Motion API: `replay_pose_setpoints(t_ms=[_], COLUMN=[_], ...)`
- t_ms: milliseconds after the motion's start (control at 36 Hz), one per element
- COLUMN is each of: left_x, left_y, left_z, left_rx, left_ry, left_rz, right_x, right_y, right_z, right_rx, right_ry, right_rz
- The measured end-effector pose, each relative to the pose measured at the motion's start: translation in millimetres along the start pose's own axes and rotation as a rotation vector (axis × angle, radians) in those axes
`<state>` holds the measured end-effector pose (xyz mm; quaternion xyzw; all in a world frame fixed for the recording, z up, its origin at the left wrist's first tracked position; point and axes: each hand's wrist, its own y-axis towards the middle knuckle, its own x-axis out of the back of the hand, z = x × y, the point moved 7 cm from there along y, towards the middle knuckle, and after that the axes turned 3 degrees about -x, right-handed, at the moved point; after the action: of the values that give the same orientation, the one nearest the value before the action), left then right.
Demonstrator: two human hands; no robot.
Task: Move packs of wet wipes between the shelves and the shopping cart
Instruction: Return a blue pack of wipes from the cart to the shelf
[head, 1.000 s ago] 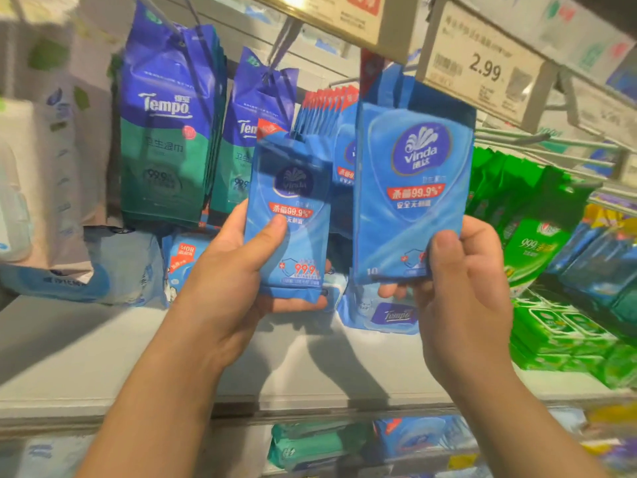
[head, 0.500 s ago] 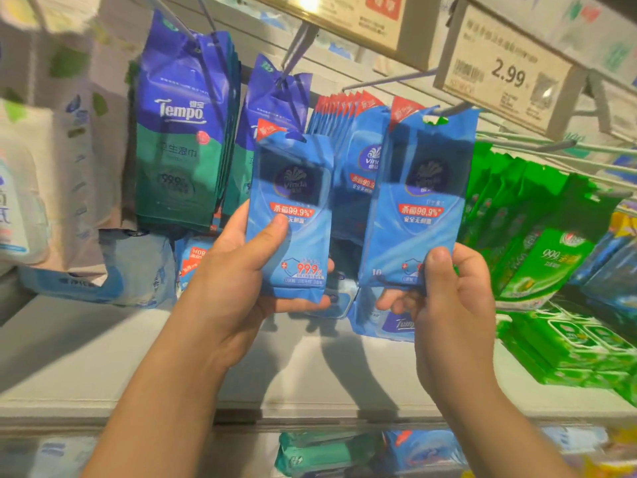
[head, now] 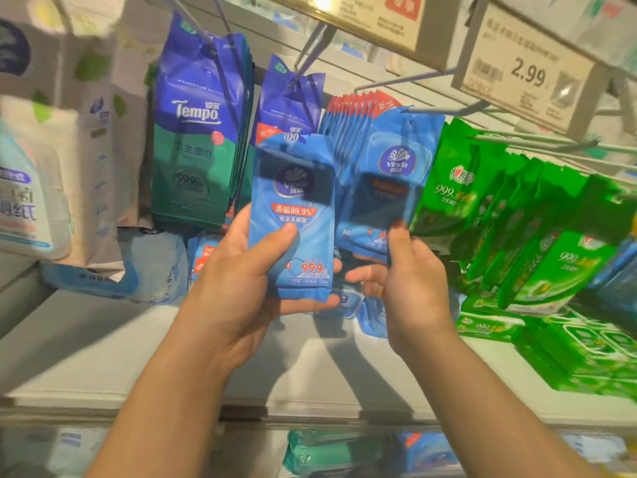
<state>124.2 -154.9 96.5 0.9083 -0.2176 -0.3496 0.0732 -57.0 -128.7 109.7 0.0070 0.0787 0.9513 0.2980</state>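
Observation:
My left hand (head: 241, 288) grips a blue Vinda wet wipes pack (head: 293, 208) upright in front of the shelf, thumb across its front. My right hand (head: 410, 281) pinches the bottom edge of a second blue Vinda pack (head: 393, 177), which sits up against the row of the same packs (head: 348, 112) on a metal hook (head: 406, 79). Whether its hole is on the hook I cannot tell. No shopping cart is in view.
Purple-green Tempo packs (head: 200, 132) hang at the left. Green wipes packs (head: 517, 219) hang and lie stacked at the right. A 2.99 price tag (head: 524, 70) sticks out overhead. The grey shelf board (head: 103, 357) runs below, with more packs underneath (head: 327, 453).
My right hand has pushed its blue pack back and left toward the hanging row. The left hand with its pack has stayed in place.

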Motion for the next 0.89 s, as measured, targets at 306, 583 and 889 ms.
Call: replay_pose_setpoints(t_ms=[306, 583, 889], left_x=[1.9, -52.9, -58.1], left_y=[-2.7, -12.8, -21.4], left_z=[-4.3, 11.2, -0.8], left_rx=[-0.15, -0.12, -0.295], left_ry=[0.023, 0.084, 0.362], left_rz=[-0.064, 0.183, 0.252], right_x=[8.5, -1.1, 33.8], right_y=[-31.7, -64.1, -75.0], right_z=[-28.2, 18.4, 37.3], right_rx=[-0.122, 0.119, 0.369], right_ry=[-0.111, -0.117, -0.124], right_rz=[0.188, 0.459, 0.282])
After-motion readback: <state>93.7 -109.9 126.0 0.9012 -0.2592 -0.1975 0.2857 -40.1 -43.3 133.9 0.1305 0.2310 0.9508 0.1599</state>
